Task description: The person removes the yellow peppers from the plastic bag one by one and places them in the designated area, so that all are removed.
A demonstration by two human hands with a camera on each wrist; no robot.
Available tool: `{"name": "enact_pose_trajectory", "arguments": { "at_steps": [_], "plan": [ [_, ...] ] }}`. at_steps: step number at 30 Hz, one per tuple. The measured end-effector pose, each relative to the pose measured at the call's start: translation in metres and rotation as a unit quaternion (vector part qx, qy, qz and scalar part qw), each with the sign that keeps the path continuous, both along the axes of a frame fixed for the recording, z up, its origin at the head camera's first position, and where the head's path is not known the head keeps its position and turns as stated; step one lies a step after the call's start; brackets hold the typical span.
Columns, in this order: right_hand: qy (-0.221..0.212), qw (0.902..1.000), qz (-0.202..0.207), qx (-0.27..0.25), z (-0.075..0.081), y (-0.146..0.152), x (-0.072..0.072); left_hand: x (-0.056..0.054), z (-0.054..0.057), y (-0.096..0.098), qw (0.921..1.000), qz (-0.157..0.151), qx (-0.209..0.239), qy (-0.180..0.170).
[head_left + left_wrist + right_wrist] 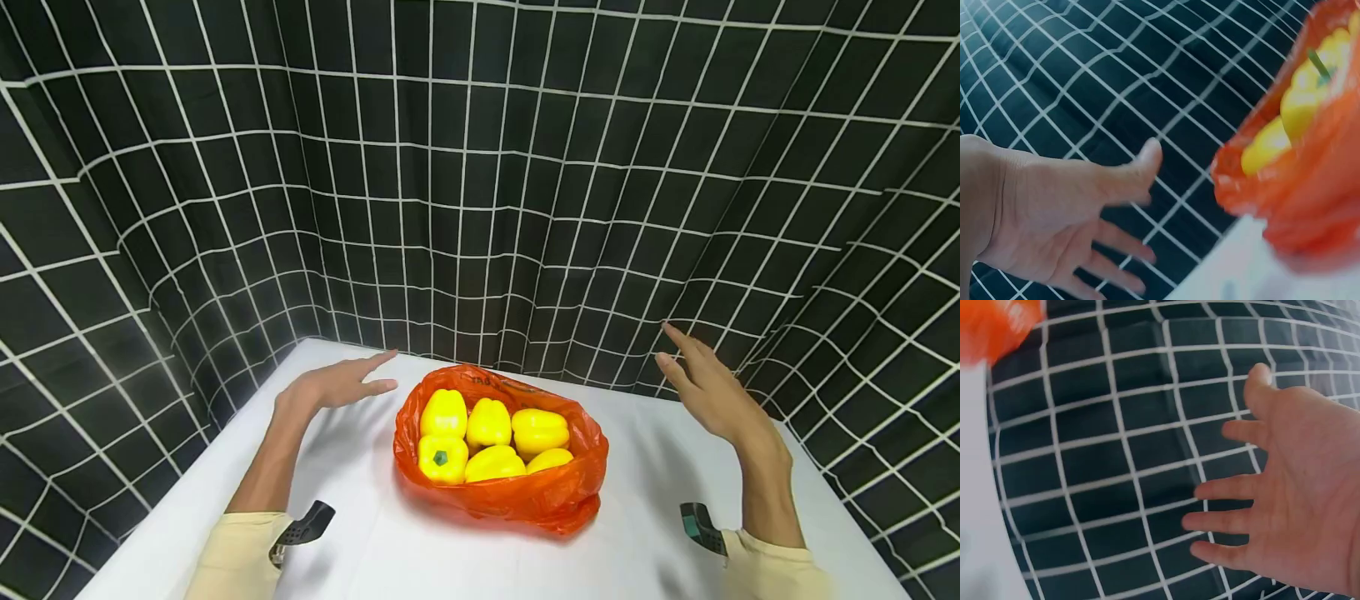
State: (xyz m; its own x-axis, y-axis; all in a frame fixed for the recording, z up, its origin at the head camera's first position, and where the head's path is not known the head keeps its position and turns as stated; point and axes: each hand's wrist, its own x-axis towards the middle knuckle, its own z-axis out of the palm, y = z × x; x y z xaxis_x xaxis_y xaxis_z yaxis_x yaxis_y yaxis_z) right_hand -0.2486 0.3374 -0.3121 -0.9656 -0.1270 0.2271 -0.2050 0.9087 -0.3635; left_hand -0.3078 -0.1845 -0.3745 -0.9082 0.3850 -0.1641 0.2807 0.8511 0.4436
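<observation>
A red plastic bag [495, 504] with its mouth spread wide sits on the white table, filled with several yellow bell peppers [489, 422]. One pepper at the front left shows its green stem end. My left hand [333, 385] is held in the air left of the bag, apart from it, fingers extended and nothing in it. On the other side, my right hand [708, 392] is raised further from the bag, fingers straight and palm bare. In the left wrist view the bag [1310, 212] appears beyond the thumb; only a corner of the bag [994, 328] shows in the right wrist view.
The white table [420, 554] reaches to a dark curtain [480, 208] with a white grid, which surrounds it at the back and both sides. Dark wrist devices [309, 523] are worn at the cream sleeves [240, 554].
</observation>
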Motion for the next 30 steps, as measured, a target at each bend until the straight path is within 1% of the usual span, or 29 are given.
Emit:
{"name": "enact_pose_trajectory", "arguments": {
  "at_steps": [4, 7, 8, 11, 13, 15, 17, 21, 23, 25, 30],
  "plan": [
    [-0.001, 0.9996, 0.006, -0.026, 0.005, -0.016, 0.001, 0.002, 0.007, 0.01, 0.9992, 0.014, -0.015, -0.033],
    [0.002, 0.9993, 0.007, -0.036, 0.007, -0.027, 0.003, 0.001, 0.011, 0.021, 0.9986, 0.021, -0.01, -0.047],
    [0.003, 0.9992, 0.01, -0.039, 0.007, -0.03, 0.004, 0.0, 0.012, 0.025, 0.9985, 0.021, -0.005, -0.051],
    [0.008, 0.9988, 0.017, -0.044, 0.008, -0.039, 0.005, -0.003, 0.013, 0.035, 0.9986, 0.007, 0.002, -0.052],
    [0.013, 0.9986, 0.022, -0.046, 0.007, -0.045, 0.004, -0.007, 0.012, 0.039, 0.9987, -0.001, 0.006, -0.05],
    [0.015, 0.9984, 0.028, -0.047, 0.007, -0.05, 0.004, -0.011, 0.009, 0.042, 0.9988, -0.013, 0.001, -0.046],
    [0.016, 0.9982, 0.032, -0.047, 0.006, -0.055, 0.002, -0.013, 0.006, 0.044, 0.9987, -0.015, 0.0, -0.049],
    [0.018, 0.9975, 0.048, -0.048, -0.001, -0.066, 0.003, -0.012, -0.004, 0.051, 0.9984, -0.019, 0.009, -0.053],
    [0.014, 0.997, 0.056, -0.051, -0.006, -0.073, 0.006, -0.011, -0.007, 0.055, 0.9985, -0.02, 0.015, -0.049],
    [0.011, 0.9964, 0.067, -0.05, -0.01, -0.081, 0.008, -0.011, -0.008, 0.057, 0.9986, -0.023, 0.019, -0.044],
    [0.001, 0.9952, 0.091, -0.037, -0.014, -0.1, 0.009, -0.009, -0.009, 0.059, 0.9992, -0.004, 0.007, -0.038]
  ]
}}
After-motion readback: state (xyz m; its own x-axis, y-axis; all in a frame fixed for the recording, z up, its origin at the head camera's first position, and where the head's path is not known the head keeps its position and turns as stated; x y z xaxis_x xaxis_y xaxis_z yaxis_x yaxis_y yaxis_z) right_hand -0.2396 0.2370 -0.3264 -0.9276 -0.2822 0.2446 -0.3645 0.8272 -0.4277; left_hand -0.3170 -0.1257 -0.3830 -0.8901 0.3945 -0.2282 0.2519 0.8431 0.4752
